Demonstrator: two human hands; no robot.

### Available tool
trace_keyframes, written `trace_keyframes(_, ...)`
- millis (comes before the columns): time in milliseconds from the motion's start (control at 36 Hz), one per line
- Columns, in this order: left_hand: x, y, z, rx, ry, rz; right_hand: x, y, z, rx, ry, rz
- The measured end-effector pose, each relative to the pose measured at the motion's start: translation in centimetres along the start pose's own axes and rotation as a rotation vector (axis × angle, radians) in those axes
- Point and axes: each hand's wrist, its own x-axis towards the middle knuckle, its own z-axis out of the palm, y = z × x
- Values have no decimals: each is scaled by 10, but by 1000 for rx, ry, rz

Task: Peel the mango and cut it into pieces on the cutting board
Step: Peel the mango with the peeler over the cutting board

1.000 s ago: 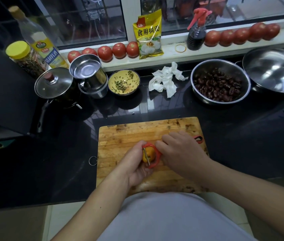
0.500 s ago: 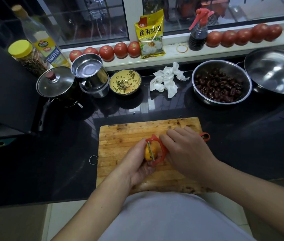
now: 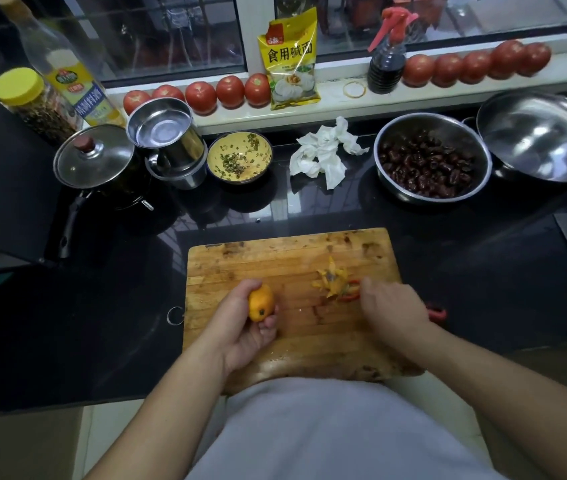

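Mango (image 3: 260, 303): small, orange, mostly bare of skin, one dark spot near its lower end. Held just above the near-left part of the cutting board (image 3: 275, 258), so any drip or scrap lands on wood. Left hand (image 3: 244, 327) cups it from below, fingers curled round the underside, thumb over the top; the peeled face is turned up, probably for a check on leftover skin.

Right of the mango, on the board: a loose pile of peelings (image 3: 332, 284), kept off to one side, away from the fruit.

Right hand (image 3: 391, 308) is over the board's right edge, beside that pile, closed round the red peeler (image 3: 351, 295). Its head shows by the peelings, its tail end past the wrist. Blurred, so exact finger placement cannot be told.

Judgement: peeling looks nearly done; cutting not yet begun. No knife identifiable on the board.

Beyond the board's far edge: crumpled tissue (image 3: 323, 154), steel bowl of dark fruit (image 3: 427, 164).
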Motion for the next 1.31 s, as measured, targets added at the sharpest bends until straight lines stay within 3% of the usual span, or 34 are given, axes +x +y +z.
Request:
trace_keyframes(83,5,-3,-7,-6,-2,4,9,7,5,21,68,15)
trace_keyframes(167,6,-7,-7,-48,-11,-33,12,9,-8,192,84,36)
trace_keyframes(250,6,-8,-1,-64,-7,-46,10,1,-22,310,259,-64)
trace_keyframes(333,5,-10,2,-73,-4,-59,9,-2,-8,68,198,-97)
trace_keyframes(389,4,-9,4,-66,9,-71,7,-4,-4,62,169,-114)
trace_keyframes(528,3,-8,13,-13,43,-76,-5,-33,-39,-29,504,-456)
trace_keyframes(667,-5,-6,27,-6,35,-17,-13,-56,-56,-159,571,-578)
trace_keyframes(972,-7,-4,35,61,68,101,-10,-62,-56,-259,613,-556)
trace_keyframes(1306,-14,-2,36,14,1,0,-2,-52,-50,-178,730,-567)
